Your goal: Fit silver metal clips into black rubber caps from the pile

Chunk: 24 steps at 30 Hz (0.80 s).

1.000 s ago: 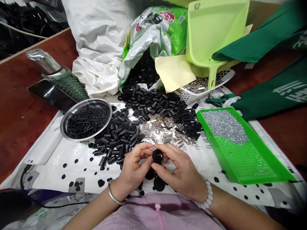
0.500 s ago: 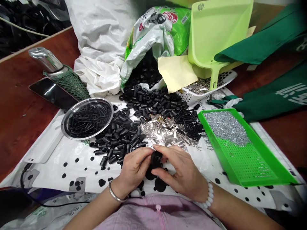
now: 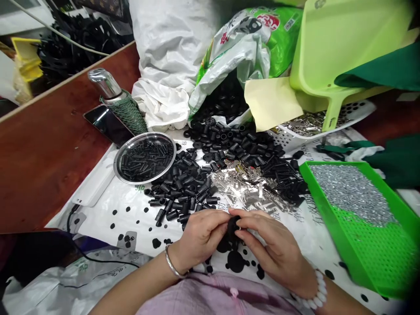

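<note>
My left hand (image 3: 201,236) and my right hand (image 3: 272,247) meet low in the middle of the view, both pinching one small round black plastic part (image 3: 233,227) between fingertips. Just beyond the hands lies a heap of black plastic tubes (image 3: 183,188), a scatter of thin silver metal clips (image 3: 243,186) and a pile of black round caps (image 3: 229,138). A silver bracelet circles my left wrist and a white bead bracelet my right.
A steel bowl (image 3: 122,154) of black springs sits at the left. A green perforated tray (image 3: 374,249) with small silver pieces lies at the right. Behind are white and green bags, a lime dustpan (image 3: 331,39), a white basket (image 3: 361,111), a phone (image 3: 105,122) and a netted bottle (image 3: 123,107).
The view has swung left, so everything sits further right in the picture. Both hands stay together on the black part, turning it slightly.
</note>
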### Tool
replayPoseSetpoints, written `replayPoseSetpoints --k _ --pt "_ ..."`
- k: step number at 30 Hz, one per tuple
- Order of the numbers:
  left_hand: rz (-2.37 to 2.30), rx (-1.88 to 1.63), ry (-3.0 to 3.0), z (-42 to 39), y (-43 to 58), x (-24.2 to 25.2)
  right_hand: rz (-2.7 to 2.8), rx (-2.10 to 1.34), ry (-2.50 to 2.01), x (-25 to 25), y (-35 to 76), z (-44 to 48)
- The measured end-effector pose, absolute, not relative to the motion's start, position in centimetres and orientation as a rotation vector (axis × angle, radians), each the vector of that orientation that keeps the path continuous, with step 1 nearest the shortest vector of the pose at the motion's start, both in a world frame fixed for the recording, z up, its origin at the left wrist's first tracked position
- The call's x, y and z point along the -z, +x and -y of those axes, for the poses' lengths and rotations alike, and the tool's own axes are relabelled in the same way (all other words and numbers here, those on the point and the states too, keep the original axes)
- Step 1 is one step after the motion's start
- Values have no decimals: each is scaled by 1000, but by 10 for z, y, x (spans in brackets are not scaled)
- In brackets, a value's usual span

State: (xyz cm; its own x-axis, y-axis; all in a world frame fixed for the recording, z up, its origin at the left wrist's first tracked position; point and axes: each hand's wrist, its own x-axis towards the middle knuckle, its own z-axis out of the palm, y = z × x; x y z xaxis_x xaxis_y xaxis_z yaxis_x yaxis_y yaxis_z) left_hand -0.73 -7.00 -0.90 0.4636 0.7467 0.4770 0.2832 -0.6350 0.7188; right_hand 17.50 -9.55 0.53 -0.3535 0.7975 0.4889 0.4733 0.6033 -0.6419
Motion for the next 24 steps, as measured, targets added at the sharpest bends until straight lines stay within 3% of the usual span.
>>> replayPoseSetpoints --k 10,14,24 --pt "-1629 -636 2646 20 -32 -5 1554 -649 -1195 4 199 88" --pt "-1643 -557 2703 19 -33 -1 1557 -666 -1172 5 198 87" --pt "-1381 -806 2599 32 -11 -22 1513 -741 -1149 2 196 91"
